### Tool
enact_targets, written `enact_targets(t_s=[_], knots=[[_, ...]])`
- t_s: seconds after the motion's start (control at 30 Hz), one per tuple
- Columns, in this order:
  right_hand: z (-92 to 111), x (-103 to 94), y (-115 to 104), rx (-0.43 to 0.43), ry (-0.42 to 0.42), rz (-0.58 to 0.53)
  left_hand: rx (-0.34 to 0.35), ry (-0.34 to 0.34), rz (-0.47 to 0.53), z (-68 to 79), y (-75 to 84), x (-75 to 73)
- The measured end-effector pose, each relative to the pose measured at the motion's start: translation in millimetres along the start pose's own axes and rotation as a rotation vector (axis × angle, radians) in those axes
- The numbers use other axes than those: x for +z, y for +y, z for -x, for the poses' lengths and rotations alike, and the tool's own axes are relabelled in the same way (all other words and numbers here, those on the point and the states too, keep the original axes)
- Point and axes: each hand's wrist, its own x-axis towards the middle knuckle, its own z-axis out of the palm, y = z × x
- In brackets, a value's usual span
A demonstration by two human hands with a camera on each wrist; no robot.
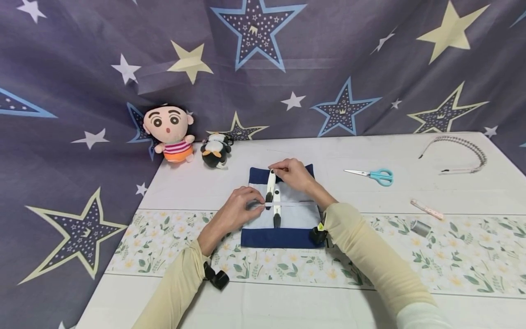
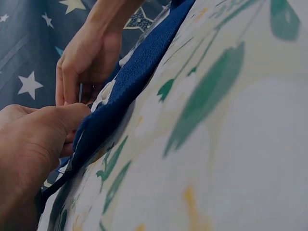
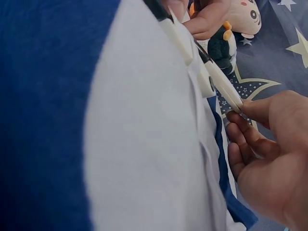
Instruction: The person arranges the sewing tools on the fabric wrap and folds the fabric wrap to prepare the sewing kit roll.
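Fingers of the right hand (image 1: 295, 173) are closed in a pinch on the far end of a slim white tool (image 1: 271, 183), aligned near-to-far, crosswise to a strap (image 1: 295, 204) apparently pinched by the left hand (image 1: 238, 206), nearer the dark tip (image 1: 269, 198). Navy-edged cloth (image 1: 271, 237) is spread beneath, on the floral-banded table (image 1: 296, 306).

**No legible lettering**

No words, numbers or brands readable in any view. Small printed crown emblems (image 1: 253, 30) inside large blue- and yellow-edged stars on dark purple-grey fabric backdrop (image 1: 156, 27). Yellow patch (image 1: 321, 226) on black wrist-worn device (image 1: 317, 236): too small to read.
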Motion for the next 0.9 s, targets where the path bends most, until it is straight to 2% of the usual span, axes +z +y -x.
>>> enact_targets(t_s=[0.23,0.9], knots=[[1.9,1.8,0.3,0.012,-0.035,-0.002,-0.017,-0.007,-0.005,0.4,1.7,-0.8],[3.8,2.6,-1.3,-0.106,-0.166,0.135,-0.048,-0.027,0.003,2.2,2.6,-2.8]])
